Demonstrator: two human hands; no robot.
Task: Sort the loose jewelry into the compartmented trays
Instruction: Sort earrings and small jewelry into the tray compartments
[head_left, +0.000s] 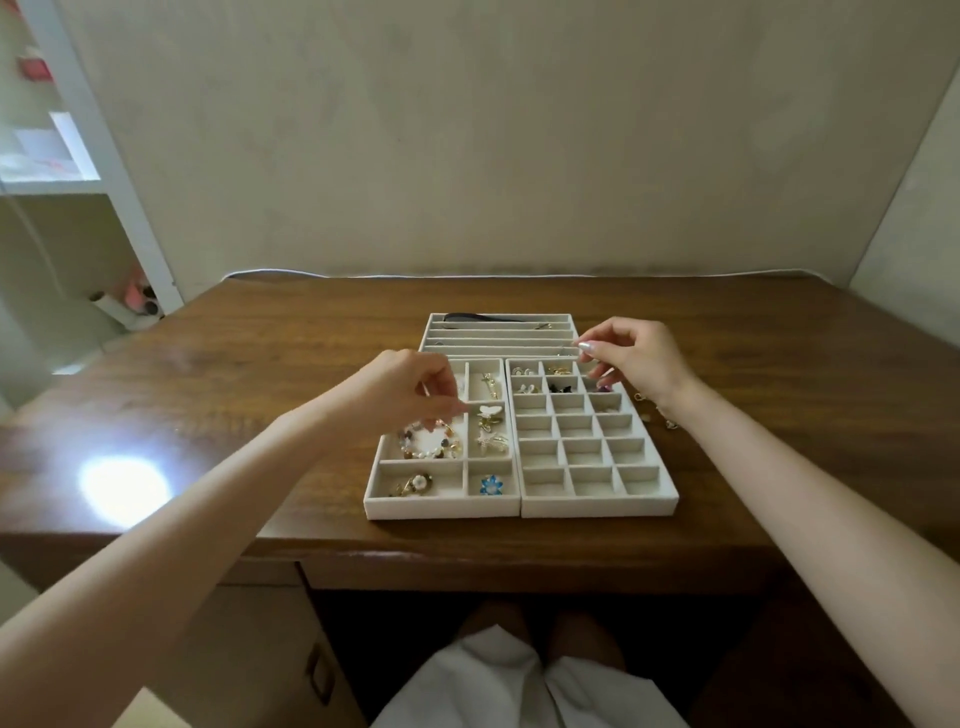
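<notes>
Photographed from above at a wooden table bearing three cream trays set edge to edge. Poised the left hand, fingers curled downward, over the beaded bracelet in the left tray; could not tell whether gripping anything. Pressed thumb to forefinger on the right hand at the far corner of the grid tray, beside the long-slot tray; too small to tell what was pinched, if anything. Scattered on the table just right of the grid tray, near the right wrist: loose gold pieces.
</notes>
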